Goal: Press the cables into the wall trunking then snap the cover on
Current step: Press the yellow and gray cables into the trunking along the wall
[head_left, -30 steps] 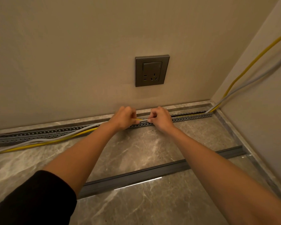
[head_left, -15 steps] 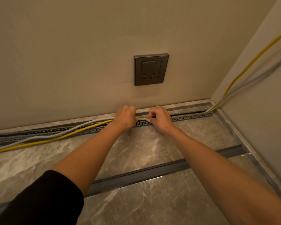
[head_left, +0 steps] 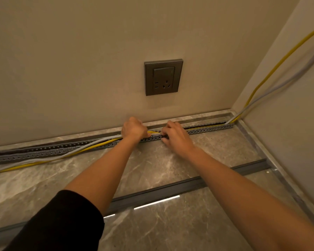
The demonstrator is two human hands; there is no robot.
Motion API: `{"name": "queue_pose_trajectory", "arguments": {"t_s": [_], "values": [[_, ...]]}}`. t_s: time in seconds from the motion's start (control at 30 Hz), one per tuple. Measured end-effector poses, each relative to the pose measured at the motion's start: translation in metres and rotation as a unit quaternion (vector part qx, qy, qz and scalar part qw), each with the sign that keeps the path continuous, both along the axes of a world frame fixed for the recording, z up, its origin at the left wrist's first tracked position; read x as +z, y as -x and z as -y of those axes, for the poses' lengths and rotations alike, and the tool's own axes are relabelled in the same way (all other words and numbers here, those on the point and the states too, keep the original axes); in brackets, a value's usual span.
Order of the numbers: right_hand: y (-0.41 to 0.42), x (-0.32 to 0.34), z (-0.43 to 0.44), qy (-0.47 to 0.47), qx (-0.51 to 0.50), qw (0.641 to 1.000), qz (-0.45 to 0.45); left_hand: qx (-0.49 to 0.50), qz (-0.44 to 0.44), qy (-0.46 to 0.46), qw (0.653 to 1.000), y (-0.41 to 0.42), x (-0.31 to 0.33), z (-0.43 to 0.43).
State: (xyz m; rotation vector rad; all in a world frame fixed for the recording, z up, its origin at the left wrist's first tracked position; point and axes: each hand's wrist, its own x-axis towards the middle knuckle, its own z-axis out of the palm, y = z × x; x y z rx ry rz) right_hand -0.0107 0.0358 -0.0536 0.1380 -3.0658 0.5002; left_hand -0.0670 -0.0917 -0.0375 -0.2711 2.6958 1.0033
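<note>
Below the square grey socket (head_left: pixel 163 77), slotted plastic trunking (head_left: pixel 152 137) runs along the wall's foot. The left hand (head_left: pixel 134 130) has its fingers curled round the smooth yellow and grey cables (head_left: pixel 91 147). The right hand (head_left: pixel 176 136) pinches them at the slots, fingertips hidden. The flat cover (head_left: pixel 170 190) lies apart on glossy marble.

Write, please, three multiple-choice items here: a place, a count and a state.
1. Where is the long grey plastic trunking cover? A snapped on; B leaning on the wall; C flat on the marble floor.
2. How many thin round cables leave the corner? A one; B two; C four.
3. The left hand is: A gripping the cables; B flat on the floor; C holding a plug.
Key: C, it lies apart from the slotted grey trunking; B, one yellow, one pale grey; A, fingers curl round them.
</note>
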Motion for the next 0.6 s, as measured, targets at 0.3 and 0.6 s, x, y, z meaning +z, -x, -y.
{"name": "queue_pose_trajectory", "arguments": {"t_s": [0.3, 0.6], "values": [[-0.004, 0.002, 0.001, -0.021, 0.002, 1.000, 0.022, 0.087, 0.007, -0.004, 0.996, -0.007, 0.002, -0.012], [0.008, -0.002, 0.009, -0.008, -0.049, 0.999, 0.021, -0.109, -0.041, -0.041, 0.992, -0.005, -0.004, 0.011]]}}
